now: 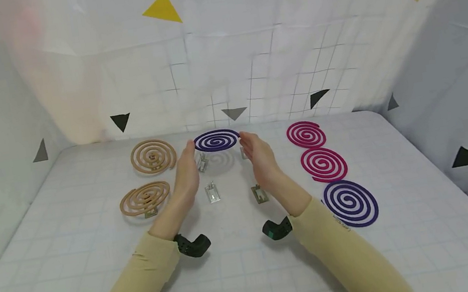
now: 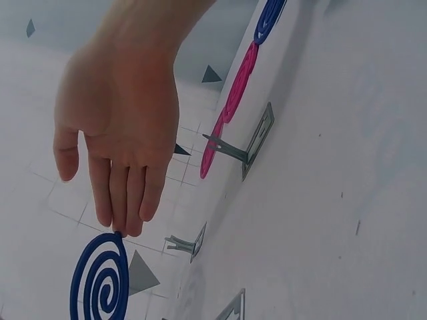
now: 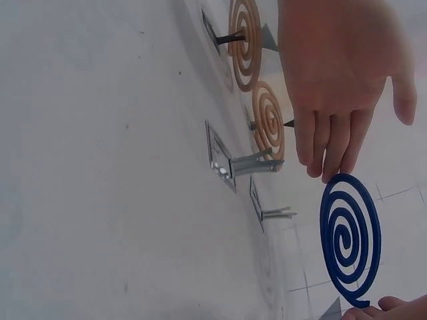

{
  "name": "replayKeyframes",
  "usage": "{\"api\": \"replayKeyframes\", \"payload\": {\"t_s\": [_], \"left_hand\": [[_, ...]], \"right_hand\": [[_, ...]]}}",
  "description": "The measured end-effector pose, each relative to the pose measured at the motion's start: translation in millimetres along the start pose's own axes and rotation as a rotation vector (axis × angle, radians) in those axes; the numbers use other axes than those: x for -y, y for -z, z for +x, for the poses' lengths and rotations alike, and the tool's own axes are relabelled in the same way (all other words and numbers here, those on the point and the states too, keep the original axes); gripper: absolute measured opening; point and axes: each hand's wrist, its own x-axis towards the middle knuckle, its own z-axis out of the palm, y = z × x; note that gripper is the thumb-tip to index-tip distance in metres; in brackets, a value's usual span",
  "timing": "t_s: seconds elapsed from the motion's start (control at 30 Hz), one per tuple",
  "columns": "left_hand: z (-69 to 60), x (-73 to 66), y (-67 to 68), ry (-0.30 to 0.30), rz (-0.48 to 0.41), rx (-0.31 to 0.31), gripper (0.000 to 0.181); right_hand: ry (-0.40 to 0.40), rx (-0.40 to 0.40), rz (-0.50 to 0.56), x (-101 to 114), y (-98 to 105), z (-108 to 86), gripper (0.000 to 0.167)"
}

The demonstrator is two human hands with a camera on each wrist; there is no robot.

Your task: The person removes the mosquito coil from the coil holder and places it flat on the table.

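Two hands support one blue coil [image 1: 216,142] between them, clear of the table [image 1: 246,285]. Governing relation: the coil lies ahead of both palms, at the fingertips, and above the metal stands; its shadow falls between the far left stand [image 1: 202,163] and the far right stand [image 1: 244,153], the latter partly hidden. Orientation: disc roughly level, no long axis; the line of support runs left to right across its width. Neither hand is nearer; each touches one edge.

Left hand [image 1: 185,172]: fingers straight, tips pressed to the left edge, thumb apart. Right hand [image 1: 261,159]: same posture, tips at the right edge. Neither curls round the coil.

Near left stand [image 1: 212,193] and near right stand [image 1: 260,194]: bare, thin sheet metal, rectangular base, slender prongs bent upward. Surface: smooth, with bright reflections.

Left side: far brown coil [image 1: 153,156] and near brown coil [image 1: 146,196], matt, round-stranded spirals. The near one sits raised and slightly tilted on a stand. Right side: far pink coil [image 1: 306,134], near pink coil [image 1: 324,164] and spare blue coil [image 1: 350,202] lie flat in a row, edges touching or nearly so. Table surface: white, faintly gridded.
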Motion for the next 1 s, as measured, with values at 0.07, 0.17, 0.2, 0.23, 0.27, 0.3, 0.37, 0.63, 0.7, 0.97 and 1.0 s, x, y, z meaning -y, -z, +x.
{"api": "replayKeyframes", "payload": {"t_s": [0.07, 0.17, 0.2, 0.23, 0.27, 0.3, 0.37, 0.63, 0.7, 0.97, 1.0], "left_hand": [[-0.2, -0.6, -2.6, 0.001, 0.014, 0.000, 0.075], [-0.3, -1.4, -7.8, 0.001, 0.028, 0.004, 0.075], [0.0, -1.5, -9.7, 0.002, 0.030, 0.009, 0.075], [0.4, -1.9, -11.7, 0.001, 0.026, 0.015, 0.075], [1.1, -2.2, -13.7, 0.002, 0.025, 0.018, 0.075], [1.4, -2.9, -15.9, 0.003, 0.028, 0.018, 0.075], [2.5, -4.6, -20.3, 0.001, 0.032, 0.019, 0.074], [5.6, -8.9, -37.5, -0.024, 0.059, 0.027, 0.074], [6.5, -8.5, -42.2, -0.030, 0.061, 0.039, 0.075], [9.4, -11.0, -67.2, -0.025, 0.061, 0.054, 0.074], [9.3, -11.7, -70.5, -0.020, 0.057, 0.054, 0.074]], "right_hand": [[0.004, 0.006, -0.008, 0.9, 4.0, -0.5, 0.053], [0.014, 0.012, -0.007, 2.9, 10.4, -1.2, 0.053], [0.018, 0.012, -0.010, 3.8, 12.9, -1.6, 0.053], [0.020, 0.013, -0.011, 4.7, 15.4, -2.0, 0.053], [0.020, 0.013, -0.013, 5.4, 18.0, -2.0, 0.053], [0.020, 0.011, -0.013, 6.2, 20.5, -2.1, 0.053], [0.022, 0.011, -0.018, 7.8, 26.0, -2.6, 0.053], [0.021, 0.010, -0.035, 14.2, 43.3, -5.5, 0.054], [0.023, 0.002, -0.047, 15.9, 47.7, -6.2, 0.054], [0.026, -0.036, -0.072, 21.3, 70.1, -6.9, 0.054], [0.022, -0.040, -0.076, 21.7, 73.2, -6.9, 0.054]]}}
